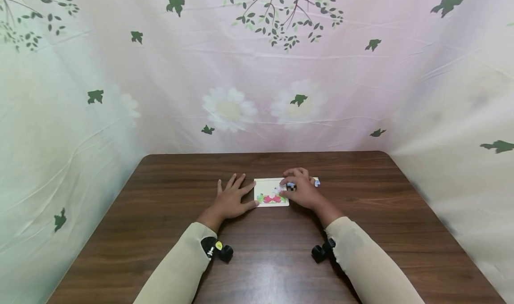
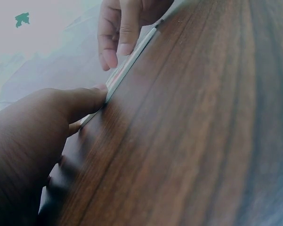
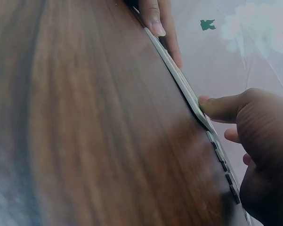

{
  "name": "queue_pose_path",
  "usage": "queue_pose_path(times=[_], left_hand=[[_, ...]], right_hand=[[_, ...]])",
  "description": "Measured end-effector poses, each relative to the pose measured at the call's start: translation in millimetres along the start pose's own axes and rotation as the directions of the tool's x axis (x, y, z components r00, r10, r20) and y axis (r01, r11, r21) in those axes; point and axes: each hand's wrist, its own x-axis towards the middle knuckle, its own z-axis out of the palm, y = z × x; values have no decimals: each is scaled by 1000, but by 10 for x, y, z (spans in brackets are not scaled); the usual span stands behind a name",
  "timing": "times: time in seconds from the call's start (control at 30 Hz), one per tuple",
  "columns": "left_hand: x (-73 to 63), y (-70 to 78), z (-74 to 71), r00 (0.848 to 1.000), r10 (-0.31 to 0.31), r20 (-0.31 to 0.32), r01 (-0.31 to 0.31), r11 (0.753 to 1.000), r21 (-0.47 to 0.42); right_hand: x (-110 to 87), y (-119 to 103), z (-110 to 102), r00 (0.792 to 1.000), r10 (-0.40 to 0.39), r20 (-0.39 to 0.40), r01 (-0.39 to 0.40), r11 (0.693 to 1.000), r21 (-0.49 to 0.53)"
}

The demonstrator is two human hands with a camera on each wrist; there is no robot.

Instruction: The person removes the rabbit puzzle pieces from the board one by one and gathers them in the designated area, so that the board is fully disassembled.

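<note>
From where I stand, the board (image 1: 266,186) lies flat on the brown wood-grain table (image 1: 269,259), a little toward its far side and between the two hands. It is a thin, pale cream rectangle, with a fine line running along its far edge. The upper left part is plain cream; along the near edge run bright pink shapes with green ones beside them, and a small patch of pale lilac sits close to the right fingertips. Seen from the right wrist, its side looks whitish and its near corner is rounded.

The left hand (image 1: 230,202) has its fingers spread and released, lying on the wood at the board's left, the thumb touching the near left corner and the forefinger reaching the left edge higher up. The right hand (image 1: 304,191) arches over the board's right end with bent fingers, its thumb on the board; whether those fingers grasp anything I cannot tell.

Under and past that hand are some pieces (image 1: 317,182), light blue and cream where they peep out on the right, with something dark (image 1: 291,186) showing below the palm. From low down they form a notched row just beyond the board's corner.

Cream sleeves (image 1: 176,268) cover both forearms, and a pale cloth (image 1: 257,72) printed with flowers, branches and green birds hangs behind the table.
</note>
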Motion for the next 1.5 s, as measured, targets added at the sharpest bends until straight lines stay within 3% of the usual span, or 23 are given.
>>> queue_pose_path(times=[0.67,1.2,1.5], left_hand=[[-13,-14,15,1000,-1,-2,1,1000,8],[5,-10,9,1000,7,5,-7,1000,5],[7,10,-11,1000,2,9,-2,1000,4]], right_hand=[[21,-75,81,996,83,38,-79,993,-84],[-2,-110,63,999,39,-27,-42,995,-90],[0,-129,43,999,49,6,-48,993,-111]])
